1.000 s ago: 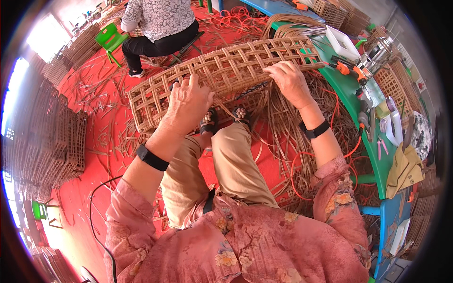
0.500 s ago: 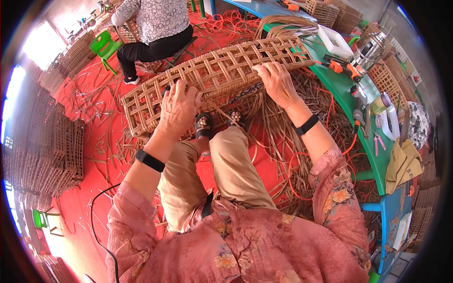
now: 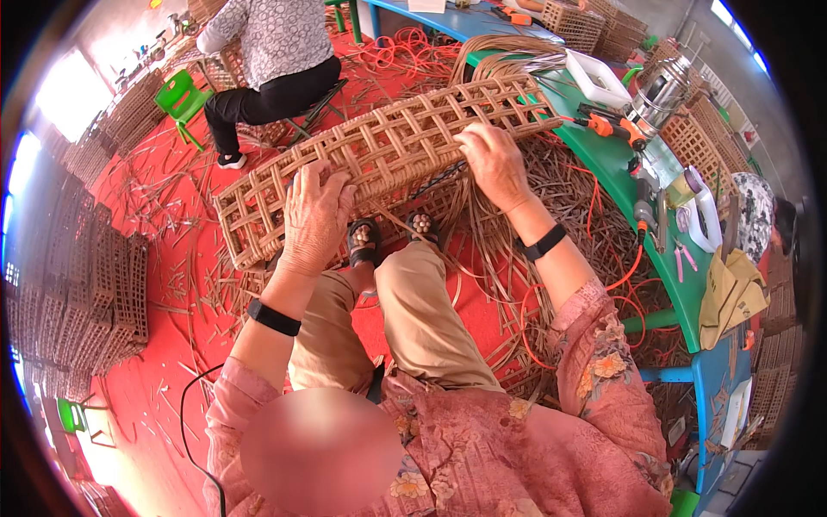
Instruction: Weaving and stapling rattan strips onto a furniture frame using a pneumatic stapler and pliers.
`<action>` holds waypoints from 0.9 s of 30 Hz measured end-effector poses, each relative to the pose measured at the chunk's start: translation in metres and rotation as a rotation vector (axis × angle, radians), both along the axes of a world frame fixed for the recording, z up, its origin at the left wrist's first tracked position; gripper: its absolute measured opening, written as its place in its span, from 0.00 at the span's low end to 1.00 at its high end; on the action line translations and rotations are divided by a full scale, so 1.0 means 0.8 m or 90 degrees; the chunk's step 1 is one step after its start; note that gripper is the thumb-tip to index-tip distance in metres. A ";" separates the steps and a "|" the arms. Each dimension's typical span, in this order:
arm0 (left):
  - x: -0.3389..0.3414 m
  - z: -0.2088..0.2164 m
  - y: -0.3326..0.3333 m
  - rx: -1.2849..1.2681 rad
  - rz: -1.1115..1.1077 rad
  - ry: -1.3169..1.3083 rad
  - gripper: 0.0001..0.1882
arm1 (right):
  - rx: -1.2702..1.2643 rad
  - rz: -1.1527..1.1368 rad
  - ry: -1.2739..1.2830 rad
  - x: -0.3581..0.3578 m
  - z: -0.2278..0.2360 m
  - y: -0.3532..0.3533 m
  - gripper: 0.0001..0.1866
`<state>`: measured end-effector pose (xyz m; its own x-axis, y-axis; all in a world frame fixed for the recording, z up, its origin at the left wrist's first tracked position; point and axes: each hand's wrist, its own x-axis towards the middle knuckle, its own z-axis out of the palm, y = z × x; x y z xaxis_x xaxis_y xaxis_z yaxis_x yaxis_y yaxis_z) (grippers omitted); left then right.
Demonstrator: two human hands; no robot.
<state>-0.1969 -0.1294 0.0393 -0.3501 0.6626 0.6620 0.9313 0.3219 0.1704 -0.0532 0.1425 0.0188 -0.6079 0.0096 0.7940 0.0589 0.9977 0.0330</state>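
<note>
A long woven rattan basket point(image 3: 388, 142) with open square lattice sides lies tilted across in front of my feet, its left end lower and nearer. My left hand point(image 3: 314, 215) rests on its near edge left of the middle, fingers bent over the weave. Right of the middle, my right hand point(image 3: 497, 165) grips the same edge; part of its fingers is hidden behind the rim. A loose rattan strip point(image 3: 392, 220) hangs from the near side between my hands. Beneath the basket, a dark part shows near my right hand, too covered to name.
Cut strips point(image 3: 508, 250) pile on the red floor point(image 3: 207, 336). To the right, a green bench point(image 3: 637, 194) bears a steel flask point(image 3: 662, 95), a white tray point(image 3: 597, 79), pink-handled pliers point(image 3: 682, 261) and power tools. Stacked baskets point(image 3: 77, 293) stand left. Another person point(image 3: 276, 69) sits ahead near a green chair point(image 3: 181, 95).
The whole view has shifted slightly, with the basket and both hands a little further left in it. The fingers of my left hand have spread a little on the edge.
</note>
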 end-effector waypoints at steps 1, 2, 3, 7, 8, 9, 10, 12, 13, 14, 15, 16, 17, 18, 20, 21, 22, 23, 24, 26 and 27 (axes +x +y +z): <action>0.000 0.000 -0.009 0.002 -0.013 0.016 0.11 | -0.023 0.000 0.025 0.002 0.000 0.003 0.10; 0.001 0.000 -0.022 -0.001 -0.002 0.014 0.11 | -0.041 -0.004 0.038 0.004 0.000 0.008 0.10; 0.000 0.000 -0.035 -0.009 0.035 0.081 0.10 | -0.041 -0.050 0.035 0.011 0.000 0.015 0.10; -0.006 -0.001 -0.089 0.007 0.065 0.046 0.12 | -0.020 -0.071 -0.015 0.037 0.002 0.062 0.10; -0.007 -0.001 -0.098 0.002 0.046 0.042 0.12 | -0.036 -0.077 -0.024 0.042 0.003 0.074 0.10; -0.010 0.001 -0.105 0.005 0.036 0.050 0.10 | -0.040 -0.087 -0.021 0.046 0.005 0.087 0.09; -0.013 0.004 -0.108 0.003 0.046 0.042 0.10 | -0.025 -0.123 -0.037 0.048 0.007 0.097 0.09; -0.018 0.010 -0.110 -0.009 0.062 -0.113 0.09 | 0.015 -0.151 -0.057 0.052 0.012 0.114 0.08; -0.020 0.013 -0.109 -0.006 0.046 -0.136 0.09 | 0.021 -0.149 -0.063 0.051 0.013 0.119 0.08; -0.022 0.016 -0.108 0.000 0.042 -0.134 0.09 | 0.023 -0.131 -0.068 0.050 0.014 0.122 0.09; -0.022 0.019 -0.108 -0.012 0.034 -0.130 0.09 | 0.015 -0.127 -0.081 0.049 0.015 0.125 0.09; -0.022 0.020 -0.108 -0.028 0.027 -0.135 0.09 | 0.023 -0.122 -0.076 0.048 0.015 0.126 0.09; -0.022 0.021 -0.108 -0.037 0.030 -0.128 0.09 | 0.025 -0.127 -0.074 0.046 0.014 0.128 0.09; -0.022 0.022 -0.108 -0.025 0.029 -0.116 0.09 | 0.029 -0.129 -0.069 0.046 0.013 0.130 0.09; -0.023 0.023 -0.109 -0.020 0.018 -0.207 0.09 | 0.049 -0.137 -0.074 0.044 0.011 0.134 0.08; -0.022 0.023 -0.109 -0.024 0.023 -0.208 0.09 | 0.057 -0.135 -0.069 0.044 0.009 0.137 0.08; -0.023 0.023 -0.109 -0.025 0.022 -0.206 0.09 | 0.068 -0.133 -0.063 0.043 0.009 0.139 0.08; -0.023 0.023 -0.108 -0.020 0.024 -0.201 0.09 | 0.066 -0.131 -0.060 0.044 0.008 0.142 0.08; -0.023 0.022 -0.108 -0.013 0.029 -0.218 0.09 | 0.063 -0.129 -0.054 0.041 0.007 0.143 0.07; -0.024 0.021 -0.107 -0.013 0.016 -0.185 0.09 | 0.060 -0.128 -0.050 0.039 0.009 0.143 0.07; -0.024 0.021 -0.109 -0.014 0.007 -0.184 0.08 | 0.063 -0.125 -0.039 0.036 0.010 0.141 0.07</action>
<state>-0.2161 -0.2168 0.0563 -0.5293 0.6711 0.5191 0.8418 0.3387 0.4204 -0.0242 0.2555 0.0271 -0.6495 0.0563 0.7583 0.2472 0.9587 0.1405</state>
